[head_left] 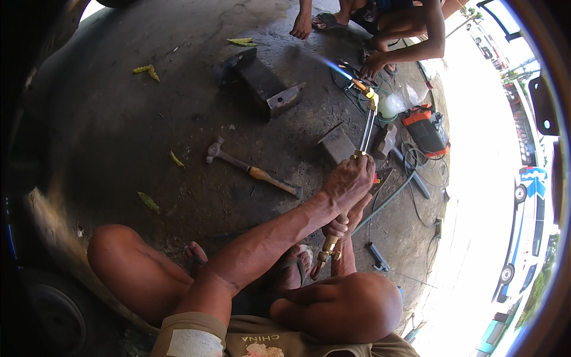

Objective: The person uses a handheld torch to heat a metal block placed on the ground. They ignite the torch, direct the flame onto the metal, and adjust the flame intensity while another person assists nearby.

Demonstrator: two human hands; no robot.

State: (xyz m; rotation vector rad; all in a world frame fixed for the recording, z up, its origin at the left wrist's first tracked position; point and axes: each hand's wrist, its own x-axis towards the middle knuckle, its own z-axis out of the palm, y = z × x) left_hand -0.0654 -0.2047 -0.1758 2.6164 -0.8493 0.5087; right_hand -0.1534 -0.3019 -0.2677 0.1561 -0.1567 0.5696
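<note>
A brass cutting torch with two slim metal tubes points up and away, a blue flame burning at its tip. My left hand is closed around the torch where the tubes meet the body. Below it, my right hand wraps the handle; the brass valves stick out underneath. Part of the handle is hidden by my hands. Beyond the left hand lies a small steel piece. A U-shaped steel bracket rests on the ground farther off to the left.
A ball-peen hammer lies left of my hands. At right are a sledgehammer, an orange-and-black machine, a plastic bag and tangled hoses. Another person's hand is close to the flame's right side. My feet are below.
</note>
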